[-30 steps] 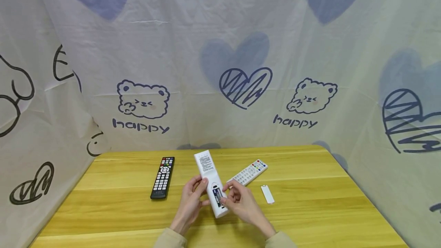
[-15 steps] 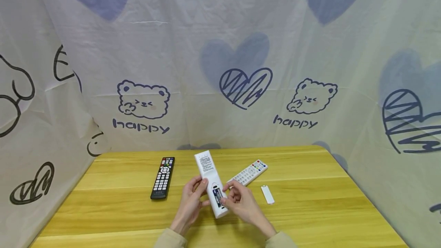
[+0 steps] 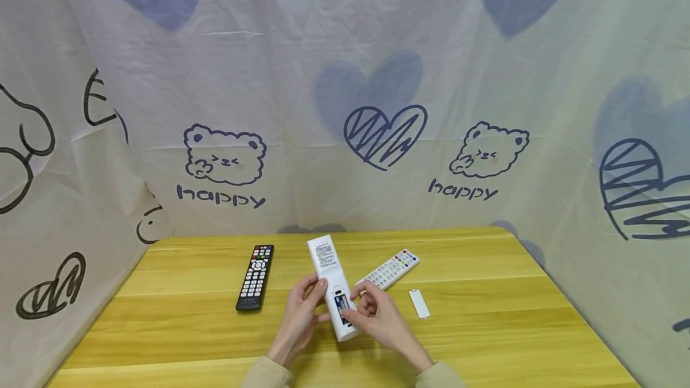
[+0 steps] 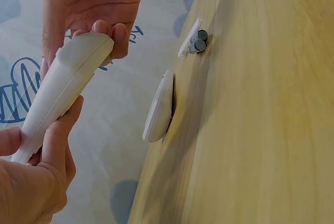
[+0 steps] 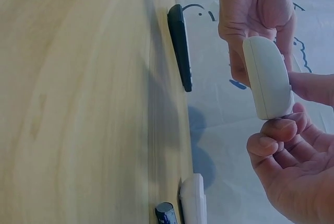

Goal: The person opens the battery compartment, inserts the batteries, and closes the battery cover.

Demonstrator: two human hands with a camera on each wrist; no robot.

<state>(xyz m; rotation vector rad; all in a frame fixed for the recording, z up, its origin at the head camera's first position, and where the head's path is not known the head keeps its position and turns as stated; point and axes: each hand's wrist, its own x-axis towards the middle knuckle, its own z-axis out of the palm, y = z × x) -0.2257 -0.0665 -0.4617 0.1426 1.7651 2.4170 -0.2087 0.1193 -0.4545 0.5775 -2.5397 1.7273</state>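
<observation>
My left hand (image 3: 295, 314) grips a white remote control (image 3: 326, 254), thumb on its back and fingers underneath. The remote is back side up, held above the table and tilted, its battery compartment uncovered. Dark batteries (image 3: 342, 303) lie in that compartment. My right hand (image 3: 381, 319) holds the remote's right edge near the lower end; its thumb (image 3: 353, 316) lies over the compartment and partly hides the batteries. In the right wrist view, curled fingers (image 5: 279, 130) of the right hand meet the remote's edge. A small white battery cover (image 3: 418, 304) lies on the table to the right.
A black remote (image 3: 255, 278) lies at the left on the wooden table (image 3: 162, 316). Another white remote (image 3: 393, 268) lies behind my right hand. The left wrist view shows loose batteries (image 4: 198, 42) on the table. A printed cloth (image 3: 302, 106) hangs behind the table.
The held remote's far end has shifted slightly to the right. My right thumb has moved slightly left over the battery compartment. Things on the table stay where they were.
</observation>
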